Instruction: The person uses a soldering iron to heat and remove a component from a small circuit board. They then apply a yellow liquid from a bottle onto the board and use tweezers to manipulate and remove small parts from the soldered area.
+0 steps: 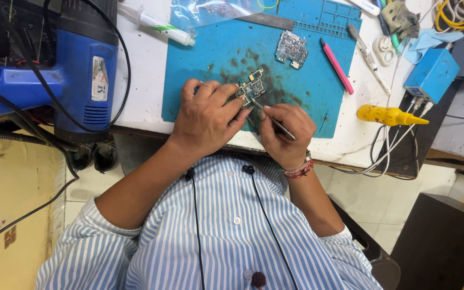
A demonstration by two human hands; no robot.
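Mat (232, 59), blue and stained, carries the work: a small board (251, 86) near its front edge, pinned by the left hand's (208, 115) pressed fingertips while the right hand (285, 134) pinches tweezers (272, 119) onto it; work looks midway. Heat gun (76, 59) left, metal shield (291, 49) and pink tool (336, 65) beyond, nothing blocking

Blue stained mat (232, 48); pink tool (336, 66); yellow tool (388, 115); striped shirt (226, 236).
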